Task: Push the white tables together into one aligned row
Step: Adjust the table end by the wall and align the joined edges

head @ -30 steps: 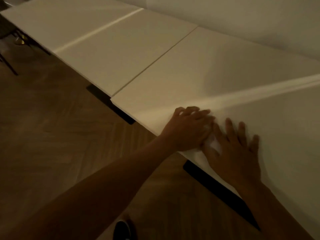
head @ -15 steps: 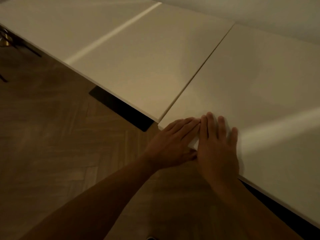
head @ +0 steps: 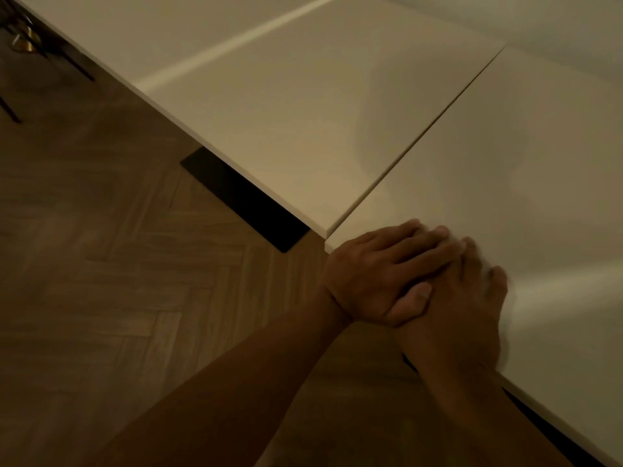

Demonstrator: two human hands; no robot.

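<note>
White tables were seen butted edge to edge along a pale wall, and the nearest table point(head: 522, 230) filled the right of the view, with both hands laid on its near corner. The left hand point(head: 377, 274) was pressed flat, fingers extended, partly over the right hand point(head: 462, 298), which was also spread flat on the top; neither hand was closed around anything, and the right fingertips were blurred. Just beyond the hands, a thin dark seam point(head: 421, 139) was seen running away toward the wall between this table and the middle table point(head: 286, 123), with the two tops touching or very nearly so along its length. At the front edge a small step was noticed: the near table's corner was set slightly farther out toward the floor than the middle table's corner, so the front edges were judged not yet flush. Below the middle table a black base plate point(head: 242, 197) was seen on the herringbone wood floor point(head: 118, 264). Farther off, a bright line point(head: 236, 42) crossing the surface was taken to be either another seam or a streak of light; which could not be told. Closing of the gaps was judged largely done, and a small squaring push at this corner was judged to be what was left.
</note>
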